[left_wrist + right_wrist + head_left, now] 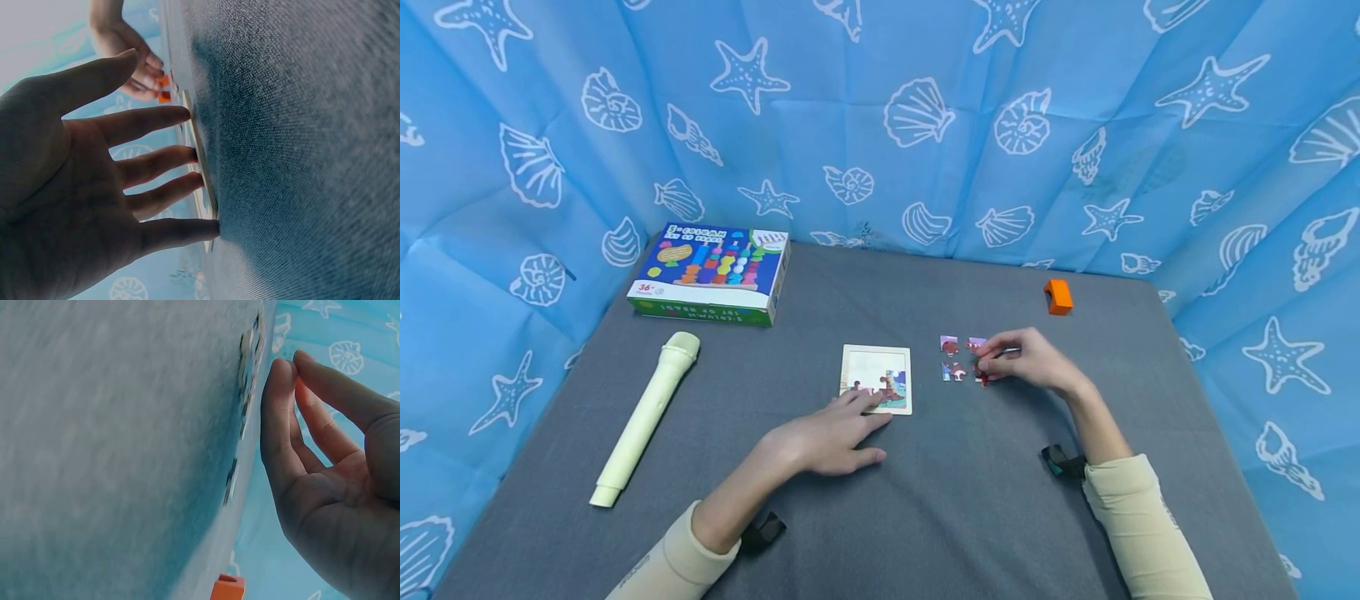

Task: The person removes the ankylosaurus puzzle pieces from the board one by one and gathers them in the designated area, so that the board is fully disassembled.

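Note:
My left hand (835, 435) rests its fingertips on the lower edge of a small pale puzzle tray (876, 349), fingers spread and fairly straight. Inside the tray, partly under the fingers, a few puzzle pieces (896, 388) fill the lower part. My right hand (1028, 358) hovers at a small group of loose pieces (953, 372) right of the tray. Its thumb and index fingertip (281, 372) come close together, and no piece shows clearly between them. One dark red piece (982, 377) lies just below that thumb, partly covered.
A bead-set box (707, 271) sits at the back left. Before it lies a pale green microphone-shaped stick (646, 421). An orange block (1059, 297) with a notch stands at the back right. Blue shell-print curtains (880, 125) close off the back and sides of the grey table (962, 500).

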Demonstrator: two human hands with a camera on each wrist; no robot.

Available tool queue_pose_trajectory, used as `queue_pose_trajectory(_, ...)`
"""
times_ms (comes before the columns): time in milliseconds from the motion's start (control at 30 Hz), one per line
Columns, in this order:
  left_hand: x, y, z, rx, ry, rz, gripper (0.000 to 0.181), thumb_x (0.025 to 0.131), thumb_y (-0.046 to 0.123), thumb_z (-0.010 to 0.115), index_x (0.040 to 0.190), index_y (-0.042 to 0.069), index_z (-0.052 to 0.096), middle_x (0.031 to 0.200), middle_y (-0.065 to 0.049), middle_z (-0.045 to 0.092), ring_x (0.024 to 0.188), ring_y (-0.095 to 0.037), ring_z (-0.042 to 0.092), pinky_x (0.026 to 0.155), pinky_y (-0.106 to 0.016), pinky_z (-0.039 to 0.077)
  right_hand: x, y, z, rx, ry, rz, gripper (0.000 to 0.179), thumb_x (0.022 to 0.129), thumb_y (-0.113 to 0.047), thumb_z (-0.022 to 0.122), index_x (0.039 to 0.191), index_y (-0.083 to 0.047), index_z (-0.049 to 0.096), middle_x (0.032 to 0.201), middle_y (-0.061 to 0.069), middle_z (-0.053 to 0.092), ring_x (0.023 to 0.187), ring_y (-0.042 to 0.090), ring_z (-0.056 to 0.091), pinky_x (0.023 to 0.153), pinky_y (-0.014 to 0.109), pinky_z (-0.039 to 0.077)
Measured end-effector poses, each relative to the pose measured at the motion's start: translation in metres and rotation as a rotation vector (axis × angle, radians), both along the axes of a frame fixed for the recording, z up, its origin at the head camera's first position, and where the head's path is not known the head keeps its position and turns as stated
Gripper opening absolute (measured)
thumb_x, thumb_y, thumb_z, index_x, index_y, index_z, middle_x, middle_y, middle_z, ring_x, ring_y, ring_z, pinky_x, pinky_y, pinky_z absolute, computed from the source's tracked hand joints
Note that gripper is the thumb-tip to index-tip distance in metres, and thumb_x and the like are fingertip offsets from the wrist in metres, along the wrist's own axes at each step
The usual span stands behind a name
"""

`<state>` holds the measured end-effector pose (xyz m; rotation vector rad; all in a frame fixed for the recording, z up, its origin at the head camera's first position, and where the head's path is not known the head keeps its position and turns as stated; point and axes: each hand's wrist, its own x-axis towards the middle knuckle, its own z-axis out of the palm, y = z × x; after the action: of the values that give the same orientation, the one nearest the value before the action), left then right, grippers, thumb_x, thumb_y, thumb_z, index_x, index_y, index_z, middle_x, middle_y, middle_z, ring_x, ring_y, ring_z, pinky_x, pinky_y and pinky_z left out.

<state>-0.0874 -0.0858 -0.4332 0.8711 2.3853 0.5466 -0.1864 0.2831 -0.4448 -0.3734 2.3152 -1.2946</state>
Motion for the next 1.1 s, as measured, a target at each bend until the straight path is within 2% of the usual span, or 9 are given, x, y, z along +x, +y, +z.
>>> queue_pose_trajectory(300, 0.001, -0.001, 0.000, -0.002, 0.004, 0.004, 0.061, 0.111, 0.038, 0.062, 0.164, 0.012, 0.049, 0.179, -0.012, 0.032, 0.170, -0.039, 0.022, 0.137, -0.058, 0.025, 0.002, -0.025, 0.002, -0.022, -0.002, 0.037, 0.028, 0.104, -0.012, 0.074, 0.126, 0.006, 0.073, 0.115, 0.025, 0.075, 0.090, 0.020, 0.077, 0.086, 0.031, 0.067)
queue_pose_trajectory(567, 0.000, 0.001, -0.001, -0.017, 0.007, 0.007, 0.061, 0.111, 0.040, 0.061, 0.165, 0.013, 0.048, 0.179, -0.013, 0.032, 0.170, -0.038, 0.022, 0.137, -0.058, 0.024, 0.001, -0.053, 0.001, -0.059, -0.017, 0.067, 0.029, 0.103, -0.011, 0.075, 0.126, 0.007, 0.072, 0.113, 0.026, 0.076, 0.089, 0.019, 0.078, 0.086, 0.037, 0.068)
queue_pose_trajectory(833, -0.001, 0.001, -0.001, -0.029, 0.017, 0.002, 0.061, 0.111, 0.041, 0.061, 0.164, 0.013, 0.049, 0.178, -0.014, 0.033, 0.169, -0.039, 0.024, 0.137, -0.058, 0.025, -0.001, -0.081, -0.004, -0.088, -0.034, 0.146, 0.025, 0.104, -0.006, 0.071, 0.125, 0.008, 0.072, 0.115, 0.026, 0.077, 0.091, 0.015, 0.077, 0.087, 0.039, 0.068)
queue_pose_trajectory(1100, -0.001, 0.000, -0.002, -0.020, 0.023, -0.010, 0.061, 0.112, 0.041, 0.060, 0.164, 0.012, 0.049, 0.179, -0.014, 0.032, 0.169, -0.040, 0.023, 0.137, -0.058, 0.025, -0.003, -0.108, -0.010, -0.038, -0.015, 0.236, 0.022, 0.104, -0.007, 0.071, 0.122, 0.004, 0.075, 0.112, 0.021, 0.078, 0.089, 0.013, 0.075, 0.084, 0.035, 0.068)
